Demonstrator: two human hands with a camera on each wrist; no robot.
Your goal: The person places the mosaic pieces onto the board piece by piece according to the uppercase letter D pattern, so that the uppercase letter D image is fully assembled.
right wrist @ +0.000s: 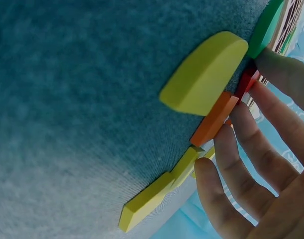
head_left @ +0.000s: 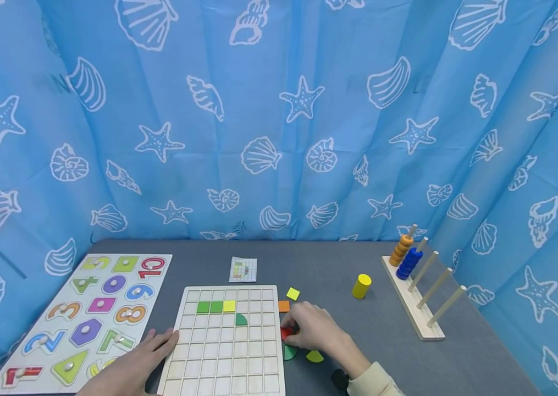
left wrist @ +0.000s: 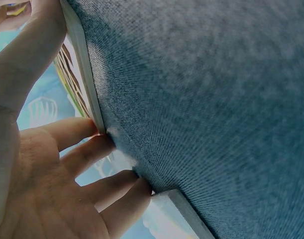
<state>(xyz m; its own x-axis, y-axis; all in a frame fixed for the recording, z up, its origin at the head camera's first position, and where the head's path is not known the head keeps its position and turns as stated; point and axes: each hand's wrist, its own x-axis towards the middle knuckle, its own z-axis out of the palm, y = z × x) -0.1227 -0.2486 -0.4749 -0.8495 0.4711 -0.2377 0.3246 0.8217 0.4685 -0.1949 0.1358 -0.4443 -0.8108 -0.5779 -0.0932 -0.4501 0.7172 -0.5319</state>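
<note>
A light wooden grid board [head_left: 213, 352] lies before me, holding two green squares [head_left: 209, 307], a yellow square [head_left: 229, 306] and a dark green quarter-circle [head_left: 241, 319]. My left hand [head_left: 132, 363] rests at its left edge, fingers loosely extended and holding nothing. At the right edge, thumb and forefinger of my right hand [head_left: 315, 328] pinch a red piece [right wrist: 247, 82], partly hidden by the fingers. Close around that hand are an orange piece [head_left: 284, 306], a green rounded piece [head_left: 290, 352], a yellow-green wedge [head_left: 315, 356] and a yellow square [head_left: 293, 293].
A number-and-shape puzzle board [head_left: 81, 330] lies on the left. Behind the grid board is a small pattern card [head_left: 243, 269]. Farther right stand a yellow cylinder [head_left: 362, 286] and a peg stand [head_left: 419, 313] with orange and blue beads. A blue seashell curtain [head_left: 279, 137] hangs behind.
</note>
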